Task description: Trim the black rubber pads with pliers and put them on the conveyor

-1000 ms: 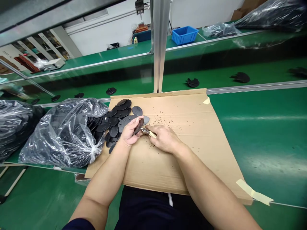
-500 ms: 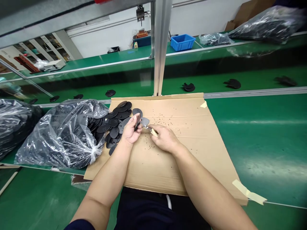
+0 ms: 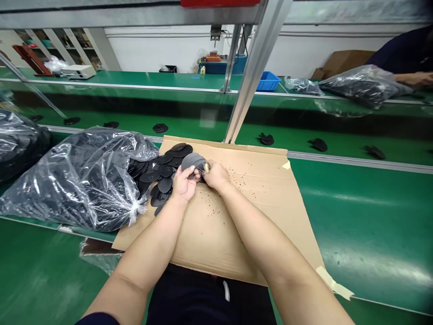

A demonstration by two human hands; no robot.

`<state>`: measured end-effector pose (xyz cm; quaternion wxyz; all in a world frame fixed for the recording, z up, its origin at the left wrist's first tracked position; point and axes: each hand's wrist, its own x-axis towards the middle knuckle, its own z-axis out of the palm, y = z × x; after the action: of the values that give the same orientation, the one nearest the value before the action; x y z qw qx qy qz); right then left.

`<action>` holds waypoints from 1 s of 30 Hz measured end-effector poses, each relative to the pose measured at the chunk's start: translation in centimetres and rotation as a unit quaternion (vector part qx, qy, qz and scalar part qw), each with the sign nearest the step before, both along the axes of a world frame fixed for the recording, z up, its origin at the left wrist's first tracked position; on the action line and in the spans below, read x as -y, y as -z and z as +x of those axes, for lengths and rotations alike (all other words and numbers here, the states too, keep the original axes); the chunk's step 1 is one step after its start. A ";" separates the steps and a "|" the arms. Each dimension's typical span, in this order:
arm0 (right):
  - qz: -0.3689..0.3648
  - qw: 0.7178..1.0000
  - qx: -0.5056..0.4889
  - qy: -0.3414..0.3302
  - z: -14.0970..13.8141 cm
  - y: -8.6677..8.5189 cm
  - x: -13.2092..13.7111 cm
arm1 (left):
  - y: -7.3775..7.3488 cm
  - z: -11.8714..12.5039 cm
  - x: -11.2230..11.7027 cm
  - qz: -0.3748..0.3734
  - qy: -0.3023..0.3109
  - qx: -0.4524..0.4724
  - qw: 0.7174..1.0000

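My left hand [image 3: 183,183] is closed on a black oval plastic disc [image 3: 191,161], held flat-face up above the cardboard sheet [image 3: 250,198]. My right hand [image 3: 214,174] is closed round a small tool with a pale handle [image 3: 206,167], its tip at the disc's right edge. Just left of both hands lies a loose pile of black discs [image 3: 158,174], spilling from an open clear plastic bag [image 3: 77,180] full of the same parts. Small dark trimmings [image 3: 237,174] are scattered over the cardboard.
A green conveyor belt [image 3: 338,140] beyond the cardboard carries black parts [image 3: 266,139]. An aluminium post [image 3: 250,76] rises behind the cardboard. A second bag [image 3: 16,140] lies at far left. At the far right another person's arm [image 3: 411,79] rests by a bag [image 3: 361,83]; a blue bin [image 3: 268,81] stands behind.
The disc has turned from edge-on to flat-face up in my left hand. Both hands have moved slightly away from me towards the pile, and the camera has tilted up.
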<state>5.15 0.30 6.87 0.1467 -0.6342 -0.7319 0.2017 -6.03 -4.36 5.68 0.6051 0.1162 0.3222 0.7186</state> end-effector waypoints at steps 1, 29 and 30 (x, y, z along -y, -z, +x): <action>0.000 1.000 0.004 -0.003 -0.2 0.0 -0.2 | 0.0 0.0 0.0 -0.009 -0.001 -0.004 1.000; 0.124 0.858 -0.497 0.035 4.9 1.4 6.0 | 0.7 2.5 1.5 0.006 0.085 -0.206 0.975; 0.114 0.863 -0.490 0.047 4.9 1.4 5.9 | 0.7 2.7 1.6 0.008 0.081 -0.209 0.974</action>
<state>10.09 -5.64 5.50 0.5674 -0.4662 -0.5526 0.3942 -3.37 -5.97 4.95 0.5796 0.2947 0.4255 0.6294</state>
